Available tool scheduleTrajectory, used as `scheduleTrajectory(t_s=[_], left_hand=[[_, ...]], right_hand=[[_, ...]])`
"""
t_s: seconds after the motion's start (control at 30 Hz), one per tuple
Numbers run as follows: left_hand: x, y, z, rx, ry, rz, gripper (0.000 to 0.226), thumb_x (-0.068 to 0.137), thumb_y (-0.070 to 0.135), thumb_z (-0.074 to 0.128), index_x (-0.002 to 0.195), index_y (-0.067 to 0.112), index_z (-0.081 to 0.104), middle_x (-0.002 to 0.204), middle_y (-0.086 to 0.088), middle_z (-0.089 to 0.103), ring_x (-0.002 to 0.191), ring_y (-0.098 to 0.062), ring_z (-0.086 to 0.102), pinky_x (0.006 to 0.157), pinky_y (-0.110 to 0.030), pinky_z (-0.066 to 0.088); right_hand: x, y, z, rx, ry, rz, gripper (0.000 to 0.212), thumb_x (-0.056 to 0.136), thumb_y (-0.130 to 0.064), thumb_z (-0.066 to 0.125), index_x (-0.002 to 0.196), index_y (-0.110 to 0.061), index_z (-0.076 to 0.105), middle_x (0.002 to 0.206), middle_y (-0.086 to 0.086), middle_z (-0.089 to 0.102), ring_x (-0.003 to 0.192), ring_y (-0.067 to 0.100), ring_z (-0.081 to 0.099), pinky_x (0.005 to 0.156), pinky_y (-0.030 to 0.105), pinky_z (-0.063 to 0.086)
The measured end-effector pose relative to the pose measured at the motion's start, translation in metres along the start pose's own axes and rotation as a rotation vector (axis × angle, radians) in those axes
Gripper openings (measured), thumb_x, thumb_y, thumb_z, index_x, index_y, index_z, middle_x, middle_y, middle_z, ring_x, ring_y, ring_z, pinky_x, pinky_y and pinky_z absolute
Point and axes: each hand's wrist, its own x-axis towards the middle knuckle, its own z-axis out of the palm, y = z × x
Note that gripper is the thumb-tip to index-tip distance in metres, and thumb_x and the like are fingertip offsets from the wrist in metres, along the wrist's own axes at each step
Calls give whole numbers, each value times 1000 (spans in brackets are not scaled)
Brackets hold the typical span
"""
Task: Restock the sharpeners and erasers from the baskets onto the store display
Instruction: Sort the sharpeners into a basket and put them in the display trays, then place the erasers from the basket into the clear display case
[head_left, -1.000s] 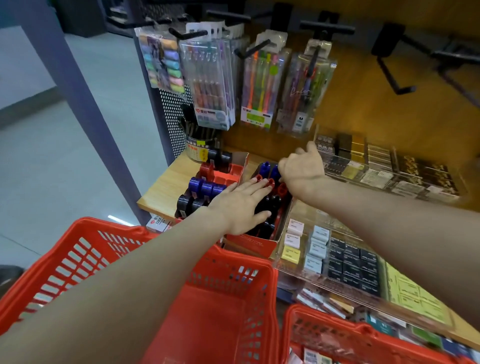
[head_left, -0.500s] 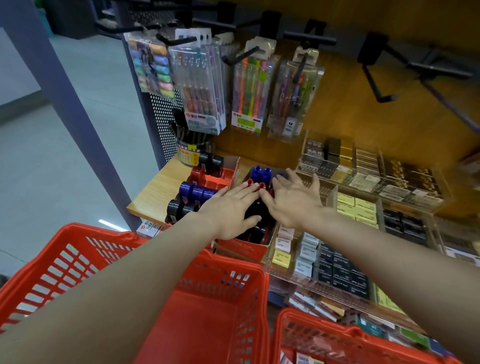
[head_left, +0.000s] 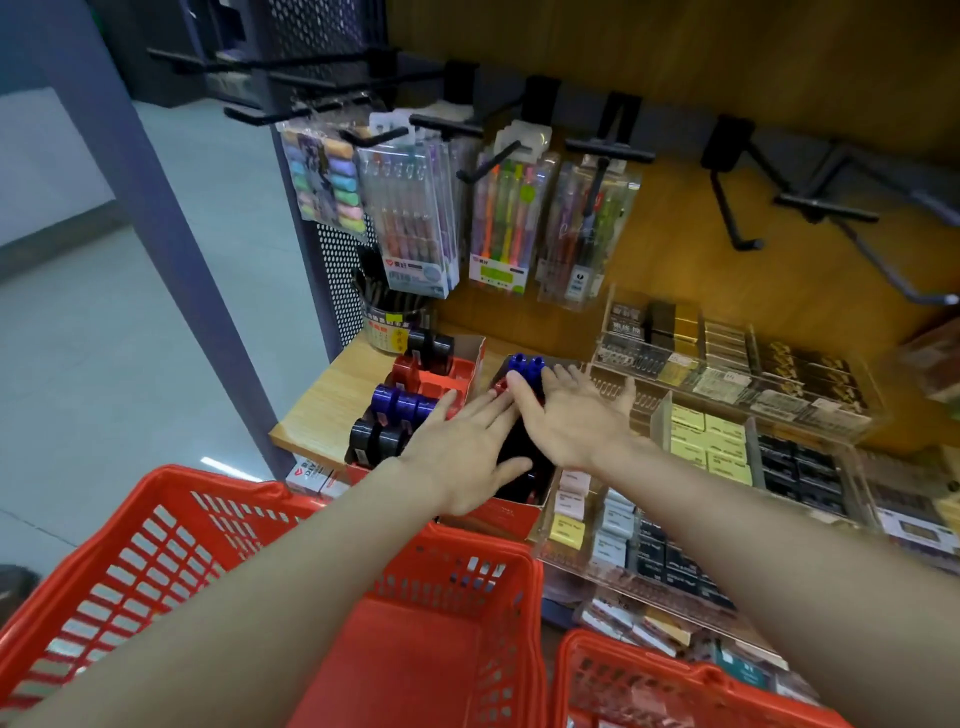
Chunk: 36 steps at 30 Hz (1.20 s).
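- Both my hands lie flat, fingers spread and gripping nothing, on the sharpeners in the right-hand red display box (head_left: 511, 512) on the wooden shelf (head_left: 332, 400).
- My left hand (head_left: 467, 452) rests palm down over the near black sharpeners (head_left: 519, 449) in that box, its fingertips reaching toward the box's far end.
- My right hand (head_left: 576, 415) sits just beside the left one, touching it along the fingers, with its fingertips against the blue sharpeners (head_left: 525, 364) at the back of the box.
- Just to the left stands a second red display box (head_left: 457, 371), holding black sharpeners at the front and back, blue ones (head_left: 402, 402) between them, and one red one.
- Erasers (head_left: 569, 530) in pale and dark wrappers fill the clear tray (head_left: 660, 415) to the right of the boxes, close under my right forearm.
- Two red baskets sit below the shelf: the left basket (head_left: 156, 545) under my left forearm, with nothing visible on its floor, and the right basket (head_left: 649, 675) at the lower edge, its contents too cut off to tell.
- Packs of pens (head_left: 410, 218) hang from hooks above the shelf.
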Motion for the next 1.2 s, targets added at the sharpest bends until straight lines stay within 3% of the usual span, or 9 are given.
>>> scheduleTrajectory(t_s=[0.1, 0.23, 0.33, 0.4, 0.5, 0.57, 0.73, 1.0, 1.2], left_hand=[[-27, 4, 2, 78, -42, 9, 70, 99, 57, 23, 156, 21, 4, 163, 5, -6, 149, -10, -10, 121, -47, -4], [-60, 11, 12, 73, -60, 0, 68, 100, 53, 27, 156, 20, 5, 163, 3, -4, 149, -13, -9, 121, -44, -4], [-83, 20, 10, 104, -102, -28, 70, 100, 45, 36, 156, 18, 4, 163, 0, -6, 150, -17, -10, 121, -45, -4], [-103, 26, 2, 83, -83, -40, 67, 100, 39, 41, 155, 20, 10, 163, 0, -1, 150, -17, -6, 122, -45, -3], [-143, 37, -12, 67, -131, -17, 60, 98, 37, 45, 152, 25, 23, 162, 1, 15, 149, -18, 9, 122, -44, 5], [-168, 45, -19, 109, -205, -5, 57, 96, 38, 49, 149, 26, 31, 159, 1, 25, 146, -19, 22, 120, -41, 15], [-199, 69, -25, 70, -357, -34, 57, 93, 33, 55, 146, 22, 37, 152, -2, 39, 138, -22, 39, 112, -32, 32], [-163, 135, -16, -42, -339, 150, 53, 94, 29, 57, 144, 19, 42, 146, -5, 46, 134, -23, 44, 109, -29, 35], [-128, 165, 45, 17, -281, 369, 48, 94, 34, 55, 138, 17, 48, 143, -5, 48, 134, -22, 40, 111, -27, 28]], right_hand=[[-14, -2, 2, 27, 71, -32, 77, 94, -65, 1, 147, -21, 36, 157, -4, 28, 148, 15, 11, 111, 65, -10], [-60, -9, 15, 87, 271, -111, 48, 102, -40, 19, 116, -25, 63, 131, -3, 60, 138, 17, 38, 115, 62, 4], [-86, -8, 32, 26, 70, -217, 47, 101, -34, 25, 141, -19, 45, 152, -3, 38, 147, 19, 18, 114, 64, 0], [-104, -2, 28, 163, 118, -254, 49, 102, -30, 29, 148, -17, 33, 159, 0, 22, 149, 20, 10, 119, 56, 4], [-157, 20, 7, 390, 328, -274, 40, 96, -22, 43, 134, -17, 53, 144, 2, 48, 135, 19, 41, 115, 38, 29], [-205, 52, 10, 382, 262, -267, 34, 90, -23, 51, 123, -20, 59, 127, 0, 59, 119, 20, 54, 102, 38, 43], [-304, 163, 47, 146, 1, -12, 49, 87, -37, 57, 135, -33, 46, 140, -8, 46, 126, 16, 49, 103, 45, 43], [-392, 263, 64, 87, -29, 225, 57, 85, -35, 63, 138, -30, 45, 138, -2, 47, 127, 18, 47, 101, 36, 44], [-390, 296, 86, -151, -96, 358, 66, 86, -54, 52, 145, -44, 24, 157, -1, 14, 143, 24, 20, 111, 49, 31]])
